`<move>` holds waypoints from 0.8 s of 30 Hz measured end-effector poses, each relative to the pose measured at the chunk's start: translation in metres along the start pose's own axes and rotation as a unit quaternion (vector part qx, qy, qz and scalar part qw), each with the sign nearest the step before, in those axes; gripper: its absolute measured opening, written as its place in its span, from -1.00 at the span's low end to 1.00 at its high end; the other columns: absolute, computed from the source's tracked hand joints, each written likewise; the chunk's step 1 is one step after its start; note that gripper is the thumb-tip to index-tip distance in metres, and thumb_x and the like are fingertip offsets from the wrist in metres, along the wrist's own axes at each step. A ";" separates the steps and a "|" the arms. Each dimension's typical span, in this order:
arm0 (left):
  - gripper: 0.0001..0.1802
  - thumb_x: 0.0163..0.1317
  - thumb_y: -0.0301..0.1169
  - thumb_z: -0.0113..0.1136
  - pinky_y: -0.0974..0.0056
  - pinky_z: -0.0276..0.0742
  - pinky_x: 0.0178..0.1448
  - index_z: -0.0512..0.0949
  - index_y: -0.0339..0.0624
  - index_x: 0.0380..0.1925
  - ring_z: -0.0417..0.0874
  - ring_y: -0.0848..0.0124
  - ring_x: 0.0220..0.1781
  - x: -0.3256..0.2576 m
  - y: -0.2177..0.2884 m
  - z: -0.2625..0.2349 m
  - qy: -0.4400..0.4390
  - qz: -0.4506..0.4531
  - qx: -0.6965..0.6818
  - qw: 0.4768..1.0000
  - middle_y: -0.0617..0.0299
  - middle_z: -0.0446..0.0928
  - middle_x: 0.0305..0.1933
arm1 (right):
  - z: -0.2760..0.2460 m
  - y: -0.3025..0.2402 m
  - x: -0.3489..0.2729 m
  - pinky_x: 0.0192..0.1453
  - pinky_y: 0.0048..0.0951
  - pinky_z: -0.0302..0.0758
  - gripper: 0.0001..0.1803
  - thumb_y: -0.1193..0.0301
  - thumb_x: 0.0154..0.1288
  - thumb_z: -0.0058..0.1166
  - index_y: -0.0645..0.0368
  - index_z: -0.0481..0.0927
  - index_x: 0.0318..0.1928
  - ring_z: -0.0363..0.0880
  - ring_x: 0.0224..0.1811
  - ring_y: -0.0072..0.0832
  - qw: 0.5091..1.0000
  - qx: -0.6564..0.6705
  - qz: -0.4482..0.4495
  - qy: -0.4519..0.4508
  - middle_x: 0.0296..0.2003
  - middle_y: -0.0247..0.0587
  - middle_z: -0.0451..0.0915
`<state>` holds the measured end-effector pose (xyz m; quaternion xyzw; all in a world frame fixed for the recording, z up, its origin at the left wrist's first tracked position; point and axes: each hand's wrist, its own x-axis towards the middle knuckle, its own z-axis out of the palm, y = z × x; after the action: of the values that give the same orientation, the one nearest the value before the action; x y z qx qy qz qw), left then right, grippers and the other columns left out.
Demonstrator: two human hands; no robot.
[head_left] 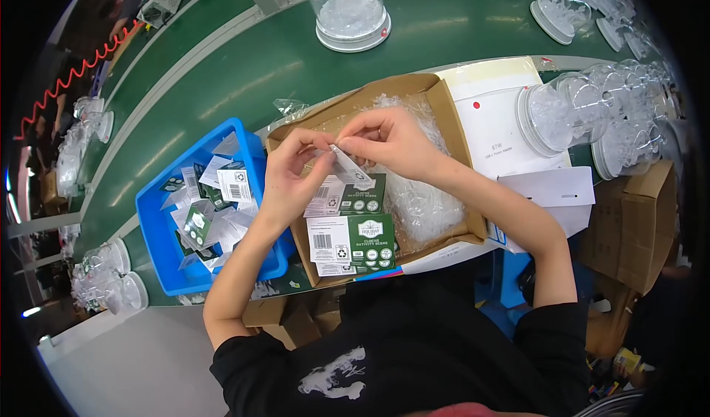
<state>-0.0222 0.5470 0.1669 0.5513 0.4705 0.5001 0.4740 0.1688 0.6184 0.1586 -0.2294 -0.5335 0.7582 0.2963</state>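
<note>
Above an open cardboard tray, my two hands meet with their fingers pinched. My left hand grips a small printed card, tilted so that its white side shows. At the card's upper corner my right hand pinches with thumb and forefinger; what lies between those fingertips is too small to make out. Below the hands, green-and-white printed cards lie in overlapping stacks at the tray's left side. A heap of thin clear plastic strands fills the tray's right side, partly behind my right hand and forearm.
A blue bin left of the tray holds several loose cards and clear pieces. A clear dome on a white base stands on the green belt ahead. More domes crowd the right, near a cardboard box. White sheets lie beside the tray.
</note>
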 end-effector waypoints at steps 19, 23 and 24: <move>-0.91 0.16 -0.53 0.20 0.27 0.41 0.08 0.49 -0.30 -0.37 0.54 0.30 -0.07 0.005 0.005 -0.002 -0.036 0.110 0.230 0.966 0.13 0.52 -0.09 | -0.004 -0.006 0.003 -0.42 -0.66 0.49 -0.75 0.33 0.39 0.10 0.27 0.63 -0.11 0.59 -0.38 -0.66 0.984 0.107 -0.049 0.132 -0.25 -0.29 0.65; -0.92 0.16 -0.55 0.20 0.32 0.43 0.00 0.50 -0.30 -0.37 0.53 0.36 -0.14 0.003 0.008 -0.001 -0.015 0.115 0.252 0.961 0.14 0.50 -0.10 | -0.007 -0.001 0.003 -0.42 -0.67 0.49 -0.74 0.37 0.38 0.10 0.27 0.58 -0.03 0.58 -0.38 -0.67 0.979 0.178 -0.031 0.089 -0.27 -0.25 0.65; -0.93 0.16 -0.57 0.20 0.36 0.44 -0.06 0.50 -0.31 -0.37 0.52 0.41 -0.18 0.002 0.009 0.000 0.010 0.093 0.217 0.972 0.15 0.48 -0.13 | -0.008 -0.001 0.003 -0.42 -0.67 0.49 -0.74 0.37 0.38 0.10 0.27 0.58 -0.03 0.58 -0.38 -0.67 0.980 0.178 -0.031 0.088 -0.27 -0.25 0.65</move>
<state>-0.0219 0.5482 0.1758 0.6776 0.5190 0.4333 0.2893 0.1718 0.6260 0.1570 -0.2218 -0.3691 0.8083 0.4015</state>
